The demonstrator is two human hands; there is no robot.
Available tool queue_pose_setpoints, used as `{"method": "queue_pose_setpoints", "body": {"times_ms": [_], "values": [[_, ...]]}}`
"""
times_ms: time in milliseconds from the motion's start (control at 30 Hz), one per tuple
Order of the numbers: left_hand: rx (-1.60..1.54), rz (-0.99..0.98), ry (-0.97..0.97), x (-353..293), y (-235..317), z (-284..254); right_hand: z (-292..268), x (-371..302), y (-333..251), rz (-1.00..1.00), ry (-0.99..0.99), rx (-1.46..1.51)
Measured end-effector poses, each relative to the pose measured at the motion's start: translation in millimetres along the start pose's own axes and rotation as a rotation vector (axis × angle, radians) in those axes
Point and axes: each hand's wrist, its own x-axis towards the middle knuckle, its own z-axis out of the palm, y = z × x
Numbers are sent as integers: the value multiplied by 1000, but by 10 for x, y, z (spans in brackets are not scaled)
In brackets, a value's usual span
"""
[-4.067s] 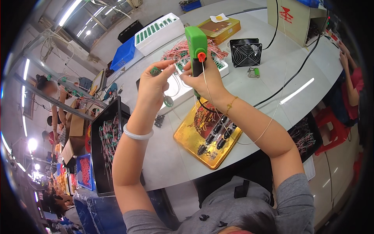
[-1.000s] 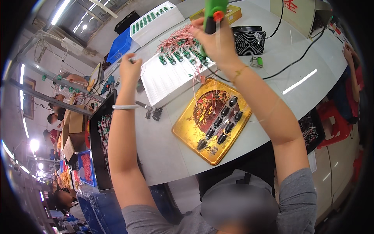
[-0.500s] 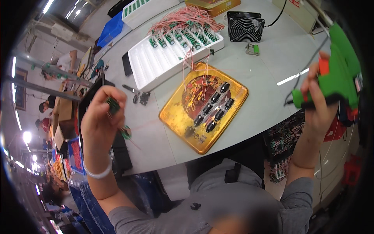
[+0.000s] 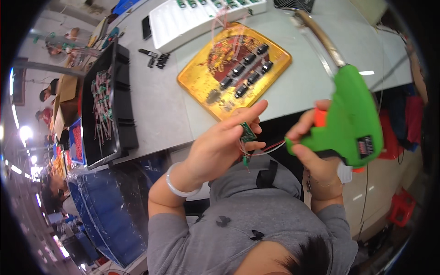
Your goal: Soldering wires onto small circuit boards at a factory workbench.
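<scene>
In front of my body, my left hand [image 4: 217,149] pinches a small green circuit board [image 4: 248,132] with thin wires trailing from it. My right hand [image 4: 316,160] is wrapped round the handle of a green hot glue gun [image 4: 355,105] with an orange trigger; a tan stick juts from its upper end. The two hands are close together, the wires lying between them. Just beyond them a gold tin lid [image 4: 192,75] lies on the table, bearing several black cylindrical parts [image 4: 249,58] in two rows.
A white ribbed tray [image 4: 183,30] with green coils stands at the back. A black bin [image 4: 126,91] at the left holds several wired green boards [image 4: 103,103]. Small black pieces [image 4: 162,60] lie between bin and lid. A fan [image 4: 293,3] shows at the top edge.
My left hand has moved right and nearer my body with the board. My right hand has brought the glue gun inward to the left. The view has shifted, showing the black bin more fully.
</scene>
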Motion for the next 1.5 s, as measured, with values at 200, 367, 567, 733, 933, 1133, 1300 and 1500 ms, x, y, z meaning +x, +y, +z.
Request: {"method": "queue_pose_setpoints", "body": {"times_ms": [200,367,567,733,933,1133,1300,1500], "values": [[-29,41,-105,125,-460,54,38,-122,184,186,-94,-135],[-56,48,-100,132,-585,32,-13,-160,329,64,-67,-170],[-106,53,-81,136,-599,-46,-97,-161,516,-34,-227,-556],[16,96,9,124,-551,-125,-124,-87,474,178,-197,-439],[-87,60,40,108,-470,-202,-112,-44,463,229,-78,-253],[-51,-53,44,87,-345,-347,-117,21,431,187,-31,-277],[273,12,-63,57,-306,-463,-143,8,419,226,-85,-360],[914,38,0,84,-144,-340,-134,-1,489,246,-229,-484]]}}
